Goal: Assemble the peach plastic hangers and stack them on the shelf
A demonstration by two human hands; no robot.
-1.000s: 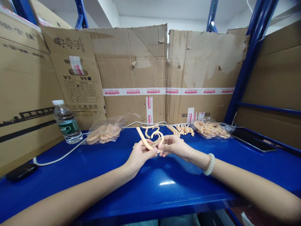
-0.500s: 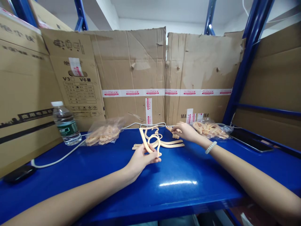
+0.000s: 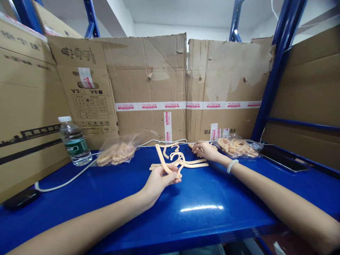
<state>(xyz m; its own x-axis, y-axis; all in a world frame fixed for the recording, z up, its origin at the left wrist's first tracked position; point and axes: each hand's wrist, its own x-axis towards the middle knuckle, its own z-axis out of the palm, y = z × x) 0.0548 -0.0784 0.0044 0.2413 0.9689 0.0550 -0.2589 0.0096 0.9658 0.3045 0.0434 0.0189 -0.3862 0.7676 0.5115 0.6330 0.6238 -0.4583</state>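
Note:
Pinched in my left hand is a peach-coloured folding clothes hanger, with one arm pointing up and left and its hook curving up on the right. Just behind it, more hanger parts lie on the blue tabletop, some overlapping. My right hand reaches to a small pile of peach-coloured strips at the back. Its fingers curl down and press together over the pile; what lies between them is hidden. A pale beaded bracelet circles the right wrist.
Clear plastic bags of peach-coloured parts lie at the left and right. A water bottle, a white cable and a black object are on the left. A phone lies right. Cardboard walls the back.
My right hand has shifted slightly left and down at the pile of strips. The hanger in my left hand has hardly moved; its hook looks turned a little.

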